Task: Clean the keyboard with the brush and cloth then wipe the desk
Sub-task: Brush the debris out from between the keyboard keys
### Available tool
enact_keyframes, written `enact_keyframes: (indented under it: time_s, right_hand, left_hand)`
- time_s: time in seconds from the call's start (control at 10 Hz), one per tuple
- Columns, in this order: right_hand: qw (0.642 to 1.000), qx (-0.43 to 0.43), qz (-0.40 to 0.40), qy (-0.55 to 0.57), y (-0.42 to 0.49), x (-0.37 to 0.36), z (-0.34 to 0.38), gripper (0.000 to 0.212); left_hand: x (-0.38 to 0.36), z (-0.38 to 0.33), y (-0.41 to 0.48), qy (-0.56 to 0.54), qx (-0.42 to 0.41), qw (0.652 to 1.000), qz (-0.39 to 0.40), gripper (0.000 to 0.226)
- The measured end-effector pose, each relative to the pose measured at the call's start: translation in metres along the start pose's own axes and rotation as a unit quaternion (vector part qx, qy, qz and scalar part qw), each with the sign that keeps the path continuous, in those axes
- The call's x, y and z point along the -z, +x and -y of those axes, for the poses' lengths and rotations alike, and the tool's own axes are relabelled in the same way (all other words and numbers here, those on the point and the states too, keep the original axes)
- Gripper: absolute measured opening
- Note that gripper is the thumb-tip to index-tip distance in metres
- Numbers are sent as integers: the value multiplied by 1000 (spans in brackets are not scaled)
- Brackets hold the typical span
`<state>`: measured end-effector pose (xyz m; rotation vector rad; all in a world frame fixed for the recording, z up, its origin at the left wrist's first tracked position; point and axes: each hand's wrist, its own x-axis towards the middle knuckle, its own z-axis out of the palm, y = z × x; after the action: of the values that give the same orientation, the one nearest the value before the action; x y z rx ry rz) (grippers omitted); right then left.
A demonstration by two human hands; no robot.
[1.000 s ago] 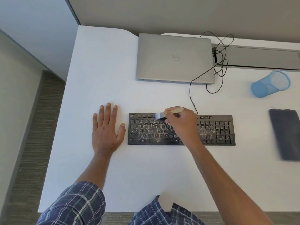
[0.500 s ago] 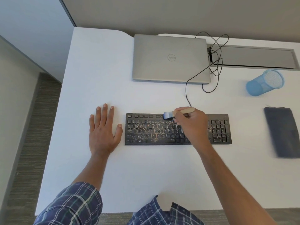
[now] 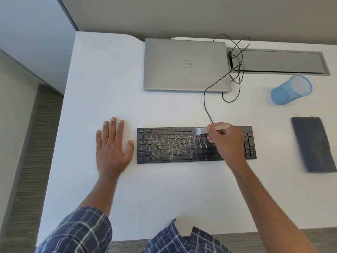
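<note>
White desk point(image 3: 164, 194) is seen from above, the crumb-strewn keyboard point(image 3: 173, 154) laid lengthwise across its middle. The brush point(image 3: 219, 127) is pinched in the curled fingers of the right hand point(image 3: 228, 143) over the top rows, handle along the keyboard's long axis, bristles aimed left toward the crumbs. The left hand point(image 3: 113, 147) is laid flat, fingers straight, beside the keyboard's left end, holding nothing.

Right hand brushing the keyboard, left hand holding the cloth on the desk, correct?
No. The head view shows the left hand flat on the desk, holding nothing; the cloth lies right of the keyboard. The right hand does hold the brush to it.
</note>
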<state>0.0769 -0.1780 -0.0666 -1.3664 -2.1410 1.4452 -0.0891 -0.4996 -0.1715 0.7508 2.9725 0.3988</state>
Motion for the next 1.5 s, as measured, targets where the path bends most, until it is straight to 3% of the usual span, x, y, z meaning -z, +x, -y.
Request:
enact_keyframes:
  time_s: [0.5, 0.9, 1.2, 1.5]
  right_hand:
    - [998, 37, 48, -19, 1, -25, 16, 13]
    - [999, -5, -35, -37, 11, 27, 1, 11]
    - [1000, 16, 19, -7, 5, 3, 14, 9]
    - [1000, -21, -17, -14, 13, 27, -3, 6]
  left_hand:
    - [2, -1, 0, -2, -2, 1000, -2, 76]
    - [3, -1, -1, -7, 0, 1000, -6, 76]
    - [3, -1, -1, -12, -1, 1000, -6, 75]
    - [2, 0, -1, -8, 1, 1000, -2, 76]
